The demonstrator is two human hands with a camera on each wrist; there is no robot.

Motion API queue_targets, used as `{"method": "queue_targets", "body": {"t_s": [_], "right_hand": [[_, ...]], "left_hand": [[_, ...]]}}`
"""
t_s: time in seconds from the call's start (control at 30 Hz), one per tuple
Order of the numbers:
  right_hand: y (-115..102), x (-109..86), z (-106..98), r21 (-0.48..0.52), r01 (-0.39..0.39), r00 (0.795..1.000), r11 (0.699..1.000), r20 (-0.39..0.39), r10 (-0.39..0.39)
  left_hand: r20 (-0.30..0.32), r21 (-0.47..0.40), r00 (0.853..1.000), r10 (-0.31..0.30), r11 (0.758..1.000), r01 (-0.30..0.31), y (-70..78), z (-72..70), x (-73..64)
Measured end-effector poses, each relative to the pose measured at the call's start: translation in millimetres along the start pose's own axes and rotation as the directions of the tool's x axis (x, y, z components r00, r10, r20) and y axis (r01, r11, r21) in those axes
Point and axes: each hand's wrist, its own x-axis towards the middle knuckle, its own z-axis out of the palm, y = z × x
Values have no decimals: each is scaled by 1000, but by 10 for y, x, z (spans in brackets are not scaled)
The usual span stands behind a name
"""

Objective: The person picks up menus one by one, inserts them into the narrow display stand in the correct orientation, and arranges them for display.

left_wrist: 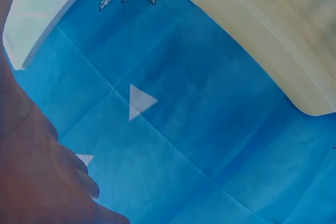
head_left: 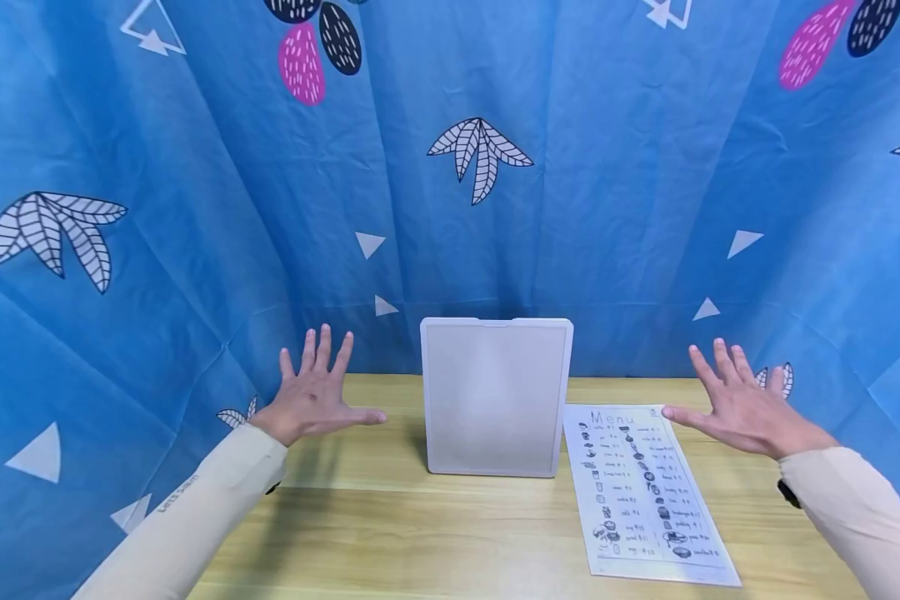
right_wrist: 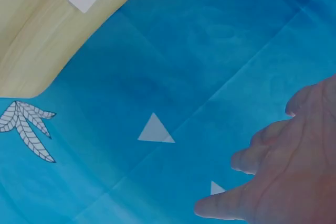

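Note:
My left hand (head_left: pixel 315 402) is held up over the table's left side, fingers spread and straight, holding nothing. On the other side my right hand (head_left: pixel 746 408) is spread the same way, its thumb in front of the top right corner of a printed menu sheet (head_left: pixel 630 500). Between the hands a flat white panel with a rounded frame (head_left: pixel 495 400) stands upright on the table; neither hand touches it. In the left wrist view the left palm (left_wrist: pixel 37 171) fills the lower left, with part of a white panel (left_wrist: pixel 42 9) beyond. The right wrist view shows the right hand (right_wrist: pixel 294 166) empty.
The light wooden table (head_left: pixel 375 533) carries the panel and the sheet, which lies flat right of the panel. A blue patterned curtain (head_left: pixel 607 208) hangs behind the table and along both sides. Dark bands (head_left: pixel 788 493) show at the sleeve cuffs.

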Motion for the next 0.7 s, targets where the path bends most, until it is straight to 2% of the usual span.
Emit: {"method": "queue_targets", "body": {"t_s": [0.33, 0.7], "right_hand": [[68, -36, 102, 52, -5, 1000, 999, 3, 4], [169, -62, 202, 66, -13, 1000, 998, 13, 12]], "left_hand": [[-15, 25, 999, 34, 999, -34, 80, 129, 24], [-13, 9, 998, 65, 998, -65, 238, 296, 11]]}}
